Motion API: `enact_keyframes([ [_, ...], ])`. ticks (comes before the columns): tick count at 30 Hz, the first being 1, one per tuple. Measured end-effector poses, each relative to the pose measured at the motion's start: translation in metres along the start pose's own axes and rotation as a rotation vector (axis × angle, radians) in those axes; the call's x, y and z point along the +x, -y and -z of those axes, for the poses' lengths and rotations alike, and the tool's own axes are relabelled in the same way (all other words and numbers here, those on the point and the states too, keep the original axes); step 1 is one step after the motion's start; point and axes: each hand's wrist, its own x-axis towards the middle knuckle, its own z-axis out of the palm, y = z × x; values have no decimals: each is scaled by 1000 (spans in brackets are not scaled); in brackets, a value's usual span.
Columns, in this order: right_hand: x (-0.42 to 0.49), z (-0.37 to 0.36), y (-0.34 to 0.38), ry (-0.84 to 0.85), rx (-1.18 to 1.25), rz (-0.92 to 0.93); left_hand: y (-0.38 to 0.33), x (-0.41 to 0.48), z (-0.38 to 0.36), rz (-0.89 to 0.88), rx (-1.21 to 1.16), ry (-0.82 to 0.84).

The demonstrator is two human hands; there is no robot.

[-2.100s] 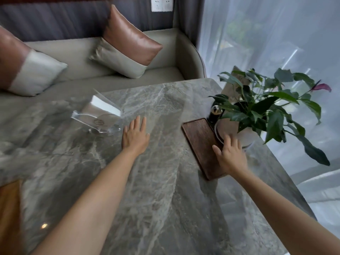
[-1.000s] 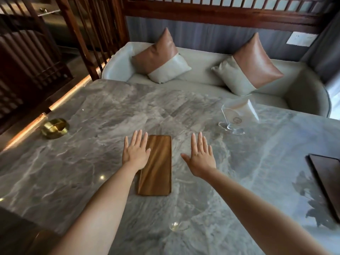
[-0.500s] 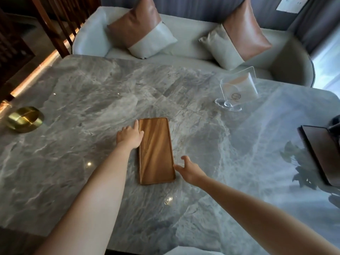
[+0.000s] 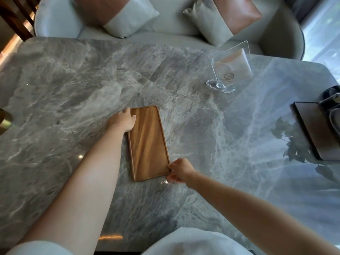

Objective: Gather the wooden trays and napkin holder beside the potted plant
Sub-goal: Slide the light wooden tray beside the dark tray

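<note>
I have the light tray (image 4: 148, 142) between my two hands, and I judge it stiff and fairly light: a thin slab of solid wood that will not flex, easy to lift but just as easy to slide on this polished surface (image 4: 73, 89). The marble looks slick, so a push would probably move it smoothly; to carry it I would want my fingers under the low rim, since the tray lies flat and there is little edge to catch. Opposite corners give the best balance, and that is where I am. My left hand (image 4: 122, 121) lies against the far left corner, fingers curled over the edge and touching the wood. My right hand (image 4: 179, 171) is at the near right corner, fingers pinched together on the rim; I cannot tell whether they reach beneath it.

The tray is a long rectangle with rounded corners, warm honey-brown with lengthwise grain and a shallow raised lip all round. It lies in the middle of the surface, its long side running near to far, slightly skewed.

The dark tray (image 4: 312, 129) sits at the right edge, well apart from this one; only the plant's reflection shows beside it. The napkin holder (image 4: 230, 67), clear and upright on a round foot with white napkins inside, stands far right and looks more fragile and tippy; I would take it low, by the base
</note>
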Motion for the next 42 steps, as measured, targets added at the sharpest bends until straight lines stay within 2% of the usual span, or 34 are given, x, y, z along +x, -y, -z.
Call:
enact_keyframes([
  [9,0,7,-8,-26,236,-82,-10,5,0,79,-75,-30],
  [15,-6,42,-10,-79,238,-16,-19,-1,-1,140,-161,-33],
  [21,-14,97,-8,-149,173,113,-55,-11,8,113,-301,-52],
  [26,-17,150,-22,-242,122,187,-109,-22,12,56,-369,-99],
  [31,-24,211,-51,-317,161,234,-176,-35,5,-14,-387,-79],
  [42,-28,341,-140,-464,213,129,-347,-54,-42,-179,-326,14],
])
